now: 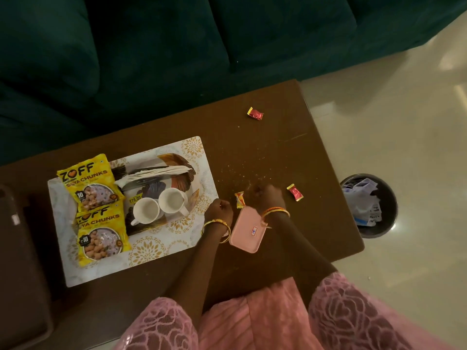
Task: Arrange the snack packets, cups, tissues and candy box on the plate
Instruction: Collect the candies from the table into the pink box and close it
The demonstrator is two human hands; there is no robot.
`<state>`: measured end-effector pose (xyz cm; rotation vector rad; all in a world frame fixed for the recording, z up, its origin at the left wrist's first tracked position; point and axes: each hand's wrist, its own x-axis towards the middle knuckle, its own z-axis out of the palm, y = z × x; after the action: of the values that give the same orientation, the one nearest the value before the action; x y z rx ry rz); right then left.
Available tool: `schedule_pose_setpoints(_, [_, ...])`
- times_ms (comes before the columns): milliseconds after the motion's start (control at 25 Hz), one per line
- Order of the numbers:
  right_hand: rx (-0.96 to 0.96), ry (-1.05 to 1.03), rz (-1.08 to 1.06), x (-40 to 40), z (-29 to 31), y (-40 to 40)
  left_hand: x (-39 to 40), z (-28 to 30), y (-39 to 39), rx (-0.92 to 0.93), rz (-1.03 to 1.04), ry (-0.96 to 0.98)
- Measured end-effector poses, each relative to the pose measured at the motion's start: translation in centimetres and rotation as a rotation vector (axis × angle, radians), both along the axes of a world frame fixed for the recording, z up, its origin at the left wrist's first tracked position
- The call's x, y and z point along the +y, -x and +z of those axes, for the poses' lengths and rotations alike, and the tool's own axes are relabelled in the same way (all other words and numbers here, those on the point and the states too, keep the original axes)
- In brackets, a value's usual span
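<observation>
Two yellow soya-chunk snack packets (87, 181) (101, 233) lie on the left of a white and gold placemat (161, 251). On the mat a feather-patterned plate (185, 164) carries two white cups (146, 210) (173, 200) and folded tissues (151, 174). The pink candy box (247, 231) lies shut on the brown table, right of the mat, between my wrists. My left hand (219, 210) is curled shut at the plate's right edge. My right hand (264, 197) is a fist on the table above the box; nothing shows in it. An orange candy (239, 199) lies beside it.
Two red wrapped candies (255, 114) (295, 192) lie loose on the table, with crumbs (242, 170) scattered between them. A dark waste bin (369, 205) full of paper stands on the floor at the right. A green sofa (177, 46) runs behind the table. A dark object (20, 248) sits at the left.
</observation>
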<state>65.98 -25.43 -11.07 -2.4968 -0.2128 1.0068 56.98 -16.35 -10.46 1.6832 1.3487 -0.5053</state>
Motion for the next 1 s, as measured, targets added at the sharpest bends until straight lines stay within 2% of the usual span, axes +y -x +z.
schedule_pose_setpoints(120, [0.009, 0.174, 0.221, 3.1, -1.7, 1.1, 0.4, -1.5, -0.3, 0.047, 0.052, 0.001])
schedule_pose_setpoints(200, [-0.014, 0.209, 0.247, 4.1, -2.8, 1.6, 0.6, -2.2, -0.2, 0.05, 0.084, -0.003])
schedule_pose_setpoints(440, [0.014, 0.107, 0.12, 4.0, -3.2, 0.6, 0.2, -2.4, -0.8, -0.049, 0.188, 0.015])
schedule_pose_setpoints(600, [0.073, -0.11, -0.166, 2.8, -2.0, -1.9, -0.4, -1.7, -3.0, -0.143, 0.276, 0.113])
schedule_pose_setpoints(760, [0.286, -0.266, -0.38, 0.8, -0.5, -3.4, -1.6, 0.3, -5.7, -0.266, 0.404, 0.317])
schedule_pose_setpoints(840, [0.337, -0.286, -0.396, -0.4, 0.0, -3.7, -2.1, 0.8, -6.5, -0.265, 0.469, 0.4])
schedule_pose_setpoints(1000, [0.198, -0.205, -0.358, -3.6, 0.3, -5.6, -2.6, 0.6, -6.3, -0.193, 0.479, 0.396])
